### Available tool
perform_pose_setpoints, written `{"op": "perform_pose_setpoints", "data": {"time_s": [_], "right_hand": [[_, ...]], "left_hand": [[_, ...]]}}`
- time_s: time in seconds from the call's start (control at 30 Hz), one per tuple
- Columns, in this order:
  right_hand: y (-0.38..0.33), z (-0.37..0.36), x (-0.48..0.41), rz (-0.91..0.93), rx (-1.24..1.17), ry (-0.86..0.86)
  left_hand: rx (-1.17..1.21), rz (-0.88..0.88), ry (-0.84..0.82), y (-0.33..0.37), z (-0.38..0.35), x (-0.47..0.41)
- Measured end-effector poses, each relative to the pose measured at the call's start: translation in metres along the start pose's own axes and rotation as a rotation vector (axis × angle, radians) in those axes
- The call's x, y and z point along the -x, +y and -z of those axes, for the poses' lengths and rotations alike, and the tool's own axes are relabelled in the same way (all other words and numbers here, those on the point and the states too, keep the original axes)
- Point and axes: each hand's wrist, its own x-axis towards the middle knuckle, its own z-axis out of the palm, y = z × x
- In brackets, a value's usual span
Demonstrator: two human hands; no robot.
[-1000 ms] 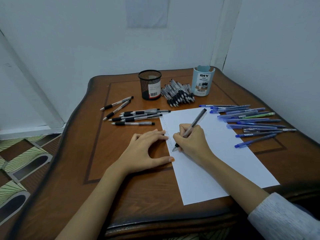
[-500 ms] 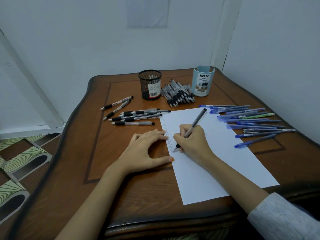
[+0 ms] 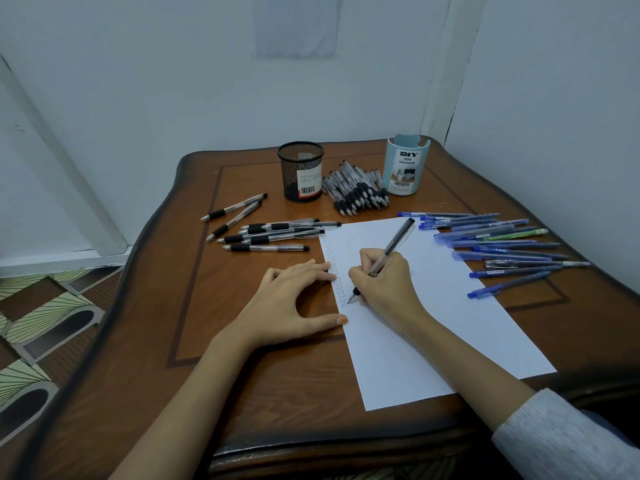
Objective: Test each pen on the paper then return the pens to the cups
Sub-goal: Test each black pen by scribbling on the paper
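Where the loose black-grip pens [image 3: 270,233] lie scattered on the left half of the desk [image 3: 242,393], the left hand [image 3: 294,299] rests flat just in front of them. Its fingers [image 3: 311,271] are straight and spread and hold nothing, with fingertips and thumb tip touching the left edge of the paper [image 3: 450,323] to steady it. Behind stands the black mesh cup [image 3: 301,171], and just to its right a pile of pens [image 3: 356,192] lies on the desk between the two cups. Down the paper's left margin runs a column of small test marks [image 3: 337,278]; at its lower end the tip of the pen [image 3: 391,251] meets the sheet. The right hand [image 3: 384,282] grips this pen, fingers curled round the barrel near the tip in a writing hold, the far end slanting up and to the right. The step in hand appears to be this pen's trial stroke. To do it well, let the left hand press down so the sheet cannot slide, place a short mark directly below the last one, and press lightly enough to judge the ink flow. Farther right stands the blue cup [image 3: 407,168], upright, then a row of blue pens [image 3: 502,251] lies beside the paper's right edge. No pens rise above either cup's rim, so the returning looks not yet begun.
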Motion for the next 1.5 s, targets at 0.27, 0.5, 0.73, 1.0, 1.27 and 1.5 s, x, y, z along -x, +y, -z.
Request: {"op": "perform_pose_setpoints", "data": {"time_s": [0.27, 0.5, 0.73, 1.0, 1.27, 1.5], "right_hand": [[-0.011, 0.011, -0.007, -0.319, -0.391, -0.042], [-0.012, 0.013, -0.005, -0.264, -0.318, -0.133], [-0.015, 0.013, -0.003, -0.241, -0.341, -0.15], [-0.02, 0.017, 0.001, -0.267, -0.406, -0.146], [-0.019, 0.024, -0.023, -0.448, -0.399, -0.3], [-0.027, 0.051, -0.088, -0.295, 0.157, -0.137]], "left_hand": [[0.053, 0.005, -0.008, -0.003, 0.001, 0.0], [-0.046, 0.03, -0.003, -0.002, -0.002, -0.004], [-0.071, 0.03, -0.017, -0.003, -0.002, -0.005], [-0.037, 0.038, -0.017, -0.005, 0.0, -0.008], [0.022, 0.018, 0.002, -0.005, 0.002, -0.006], [-0.095, -0.036, 0.049, -0.01, 0.004, -0.015]]}}
